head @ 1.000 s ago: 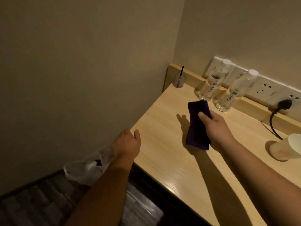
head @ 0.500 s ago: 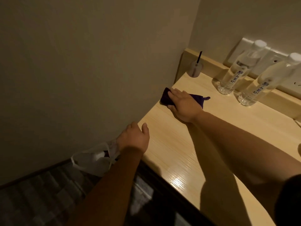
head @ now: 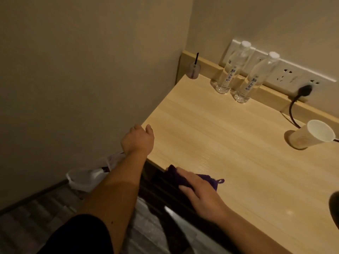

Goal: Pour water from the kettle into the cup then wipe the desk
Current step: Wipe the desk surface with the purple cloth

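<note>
A light wooden desk (head: 229, 136) fills the right side of the view. My right hand (head: 200, 191) lies flat on a dark purple cloth (head: 207, 180), pressing it onto the desk's near edge. My left hand (head: 138, 139) hovers at the desk's left corner, fingers loosely curled and holding nothing. A white paper cup (head: 310, 137) stands at the right side of the desk. The kettle is not in view.
Two clear water bottles (head: 227, 76) (head: 253, 83) stand at the back by a socket strip (head: 286, 76) with a black plug (head: 304, 89) and cord. A small diffuser jar (head: 193, 70) sits in the corner. A white plastic bag (head: 91, 173) lies on the floor by the wall.
My right hand has dragged the purple cloth from the far left part of the desk back to the near edge. My left hand has stayed at the corner.
</note>
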